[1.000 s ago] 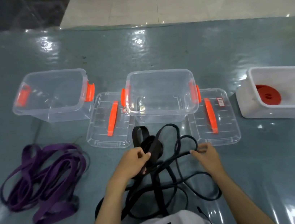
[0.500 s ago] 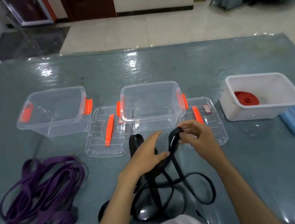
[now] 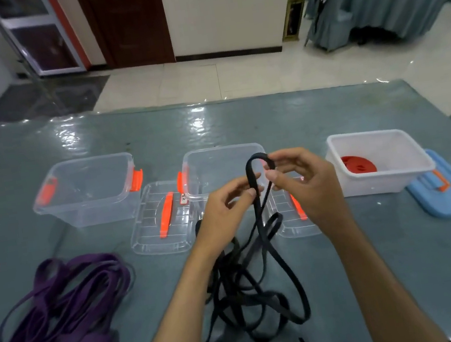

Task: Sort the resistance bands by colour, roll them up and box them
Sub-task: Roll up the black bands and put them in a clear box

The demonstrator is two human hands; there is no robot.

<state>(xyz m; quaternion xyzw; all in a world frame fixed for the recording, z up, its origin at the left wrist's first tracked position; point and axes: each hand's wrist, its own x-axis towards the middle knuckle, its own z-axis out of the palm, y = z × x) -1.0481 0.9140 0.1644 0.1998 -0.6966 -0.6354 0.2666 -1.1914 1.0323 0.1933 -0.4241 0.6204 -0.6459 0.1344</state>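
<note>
The black bands (image 3: 253, 291) lie in a loose tangle on the counter (image 3: 405, 261) just in front of the person, with one band lifted out of it. The left hand (image 3: 224, 214) pinches one side of that band's raised loop and the right hand (image 3: 304, 185) pinches its top, fingers (image 3: 273, 176) clamped on the strap. The lower part still runs down into the tangle, so pulling higher may snag and drag other bands along, and a slack roll could spring open. The purple bands (image 3: 64, 312) lie apart at left, unrolled. Beyond stand two clear boxes (image 3: 88, 190), holding no bands, their lids (image 3: 159, 220) beside them, and a white box (image 3: 379, 163) with a red roll (image 3: 358, 164) inside.
</note>
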